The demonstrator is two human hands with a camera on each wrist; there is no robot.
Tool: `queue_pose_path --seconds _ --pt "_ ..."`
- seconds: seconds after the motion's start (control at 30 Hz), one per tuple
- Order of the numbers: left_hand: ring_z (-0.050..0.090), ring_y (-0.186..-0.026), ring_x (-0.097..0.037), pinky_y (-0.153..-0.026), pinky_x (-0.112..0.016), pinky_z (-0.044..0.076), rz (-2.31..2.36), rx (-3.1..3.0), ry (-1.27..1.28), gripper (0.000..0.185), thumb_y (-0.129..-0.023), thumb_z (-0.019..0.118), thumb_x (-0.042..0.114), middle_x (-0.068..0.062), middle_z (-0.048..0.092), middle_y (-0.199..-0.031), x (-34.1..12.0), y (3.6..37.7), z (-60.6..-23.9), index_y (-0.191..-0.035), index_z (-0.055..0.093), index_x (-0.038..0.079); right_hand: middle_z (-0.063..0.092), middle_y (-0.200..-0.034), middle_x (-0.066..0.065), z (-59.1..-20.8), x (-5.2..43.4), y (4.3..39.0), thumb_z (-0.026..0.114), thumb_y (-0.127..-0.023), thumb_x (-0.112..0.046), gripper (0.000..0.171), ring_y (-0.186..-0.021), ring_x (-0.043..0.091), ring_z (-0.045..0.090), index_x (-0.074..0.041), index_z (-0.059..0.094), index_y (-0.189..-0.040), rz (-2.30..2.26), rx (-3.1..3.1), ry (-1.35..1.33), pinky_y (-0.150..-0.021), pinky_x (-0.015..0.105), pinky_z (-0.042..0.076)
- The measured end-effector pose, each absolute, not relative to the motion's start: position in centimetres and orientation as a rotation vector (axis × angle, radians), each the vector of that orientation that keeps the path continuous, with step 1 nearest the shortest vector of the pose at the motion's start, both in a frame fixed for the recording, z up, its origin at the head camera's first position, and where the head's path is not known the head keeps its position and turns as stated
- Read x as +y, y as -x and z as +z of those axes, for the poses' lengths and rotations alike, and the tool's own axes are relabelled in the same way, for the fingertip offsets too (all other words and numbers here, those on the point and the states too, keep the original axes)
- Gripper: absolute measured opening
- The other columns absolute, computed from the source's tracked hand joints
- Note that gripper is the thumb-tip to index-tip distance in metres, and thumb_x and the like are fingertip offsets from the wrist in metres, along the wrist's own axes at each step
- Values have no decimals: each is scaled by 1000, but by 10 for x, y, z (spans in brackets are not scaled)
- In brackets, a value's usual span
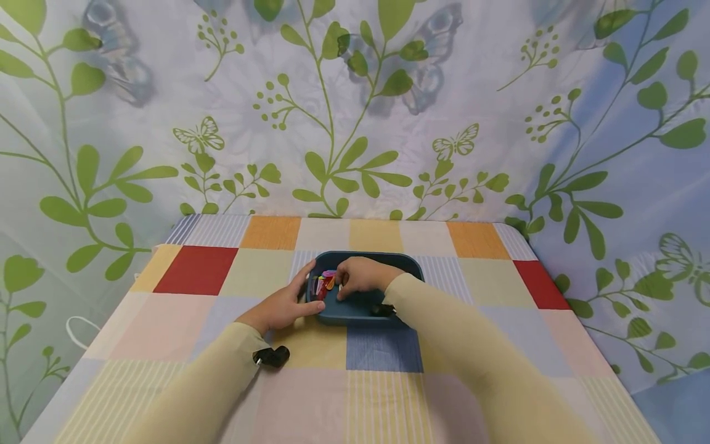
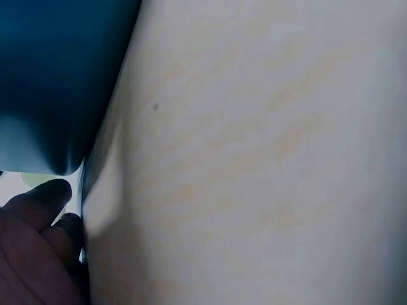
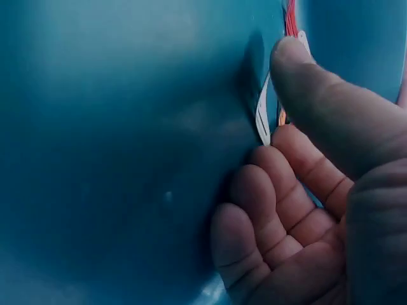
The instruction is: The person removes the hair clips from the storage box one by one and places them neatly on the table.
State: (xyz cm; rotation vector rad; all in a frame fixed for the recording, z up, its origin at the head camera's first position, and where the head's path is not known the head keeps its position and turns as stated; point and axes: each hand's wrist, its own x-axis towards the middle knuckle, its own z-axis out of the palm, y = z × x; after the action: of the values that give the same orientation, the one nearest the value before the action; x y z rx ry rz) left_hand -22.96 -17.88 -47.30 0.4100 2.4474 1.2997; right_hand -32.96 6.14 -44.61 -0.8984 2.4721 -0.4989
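A dark teal tray (image 1: 360, 321) stands on the table. Inside its left end lies a small pile of colourful hair clips (image 1: 323, 285) in red, orange, pink and purple. My left hand (image 1: 281, 306) rests against the tray's left front corner, thumb over the front rim and fingers along the left side. Over the tray, my right hand (image 1: 365, 275) pinches a white hair clip (image 3: 262, 114) between thumb and fingertips. Beyond that thumb, red clips (image 3: 291, 18) show in the right wrist view. The left wrist view catches only part of the left fingers (image 2: 51, 197) beside the tray.
A patchwork cloth (image 1: 383, 348) covers the table. Behind it hangs a curtain (image 1: 471, 111) with leaves and butterflies. A thin white loop (image 1: 77, 333) hangs by the table's left edge.
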Motion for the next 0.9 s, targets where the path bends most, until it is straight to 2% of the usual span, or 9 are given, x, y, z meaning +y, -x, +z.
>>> queue_pose_path --seconds 0.3,0.9 --pt "35 -154 -44 -125 -67 23 1303 2432 -414 104 -96 74 52 -22 28 -171 -178 229 -472 -170 2 37 75 -97 -2 -447 64 326 89 -86 -25 34 -86 10 64 -11 77 -115 -490 2493 875 -83 28 57" --pt "38 -152 -43 -125 -65 26 1318 2424 -408 101 -99 72 48 -24 30 -170 -177 231 -474 -169 0 37 74 -96 -2 -449 65 326 88 -86 -21 32 -84 10 63 -11 78 -115 -509 2490 893 -80 26 56"
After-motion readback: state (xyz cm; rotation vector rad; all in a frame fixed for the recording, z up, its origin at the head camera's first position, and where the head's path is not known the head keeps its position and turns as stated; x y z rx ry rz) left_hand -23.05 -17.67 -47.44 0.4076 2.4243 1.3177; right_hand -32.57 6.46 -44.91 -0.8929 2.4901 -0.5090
